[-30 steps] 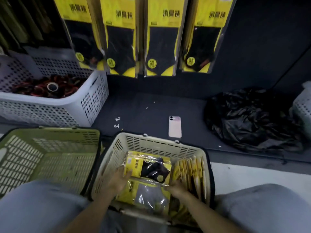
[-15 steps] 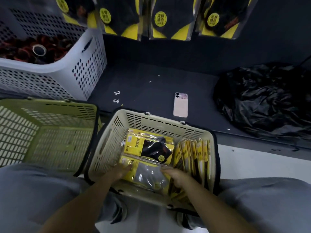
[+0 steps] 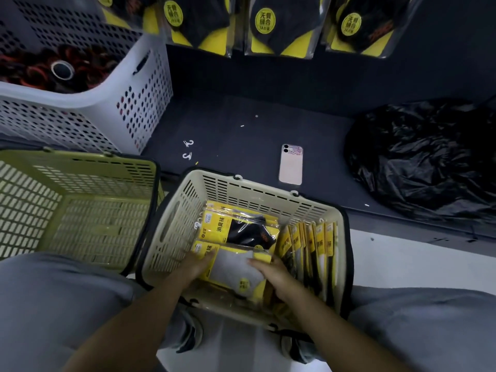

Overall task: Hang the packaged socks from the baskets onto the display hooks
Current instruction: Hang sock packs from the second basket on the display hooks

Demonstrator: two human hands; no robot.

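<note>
Both left hand (image 3: pixel 197 264) and right hand (image 3: pixel 273 273) grip opposite ends of the grey sock pack (image 3: pixel 233 268) in the cream basket (image 3: pixel 268 190).

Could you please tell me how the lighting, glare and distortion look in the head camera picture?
Head view: dim, uneven light; the black bag sinks into shadow; glare streaks the hanging sock packs; wide-angle distortion bows the green basket rim.

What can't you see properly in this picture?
Head view only:
Display hooks: cut off by the top edge above the hanging sock packs.
Grey sock pack edges: covered by left hand and right hand.
Inside the black bag: the plastic is opaque.
Small label print: too small.
</note>
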